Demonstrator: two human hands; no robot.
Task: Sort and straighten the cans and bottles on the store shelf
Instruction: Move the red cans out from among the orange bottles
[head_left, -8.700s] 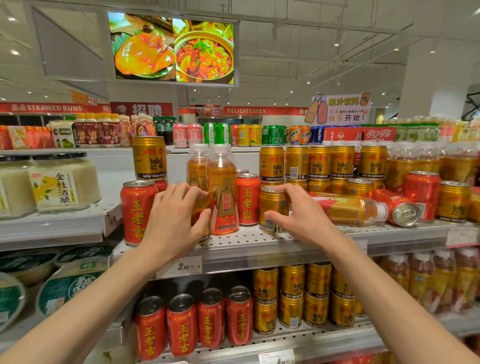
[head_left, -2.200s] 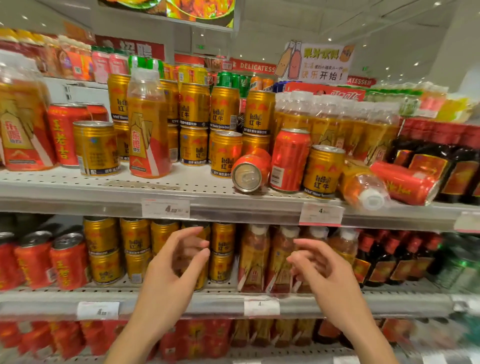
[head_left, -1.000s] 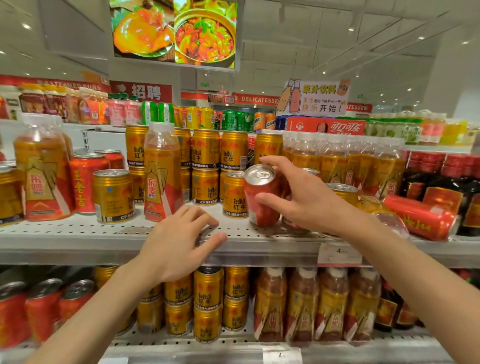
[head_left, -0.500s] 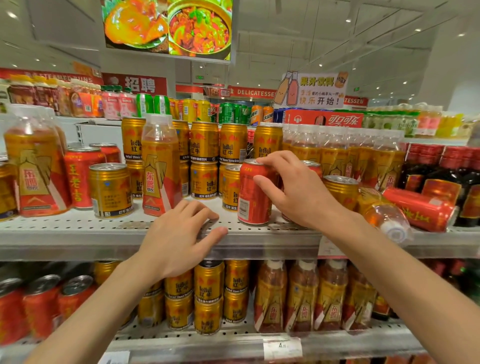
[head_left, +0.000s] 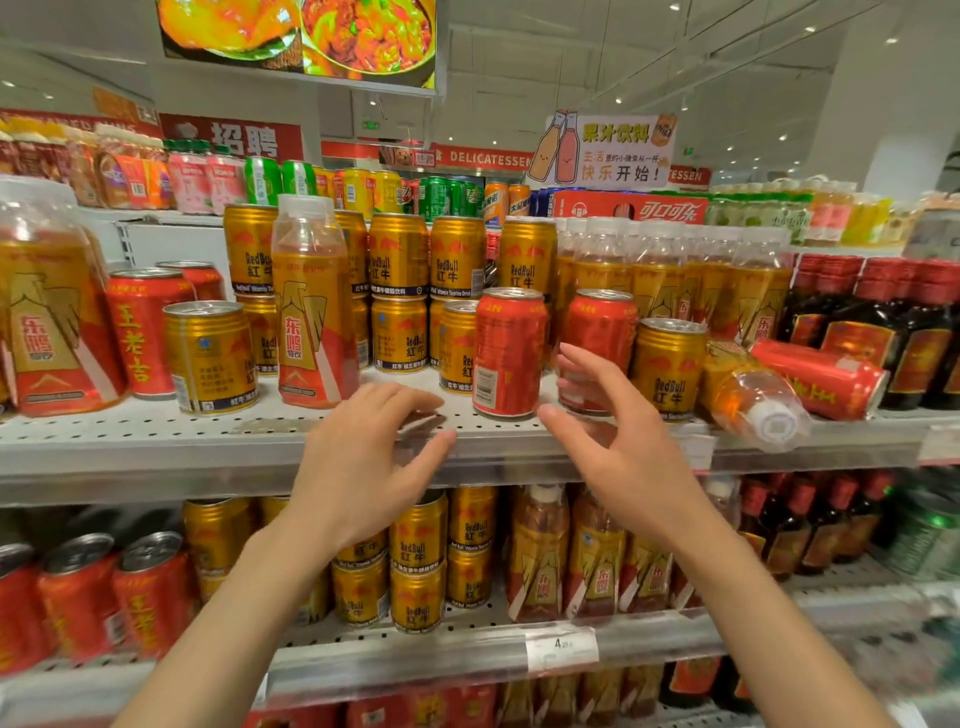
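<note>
While both hands are hovering before the perforated white metal shelf (head_left: 156, 423), neither is gripping anything. Left hand (head_left: 363, 467) is reaching palm-down, fingers straight and slightly spread, fingertips lying over the shelf's front edge. Right hand (head_left: 618, 447) is raised with fingers loosely splayed and relaxed, released, just beside an upright red can (head_left: 506, 353) that is standing free near the shelf edge; whether a fingertip is touching it I cannot tell.

Smooth cylinders are crowding the shelf: a second red can (head_left: 602, 332) is standing behind the right hand's fingers, a glossy gold can (head_left: 667, 374) is sitting just right of it. Further right, a clear plastic bottle (head_left: 748, 395) with amber liquid is lying on its side, white cap toward the viewer, and a tipped red can (head_left: 818, 379) is lying beside it. Left of centre, a tall bottle with orange label (head_left: 311, 306) is standing upright, next to a short gold can (head_left: 210, 356). Stacked gold cans (head_left: 397, 291) are filling the back row.

Lower shelf (head_left: 415, 654) is holding more gold cans, red cans and bottles in rows, somewhat blurred.
</note>
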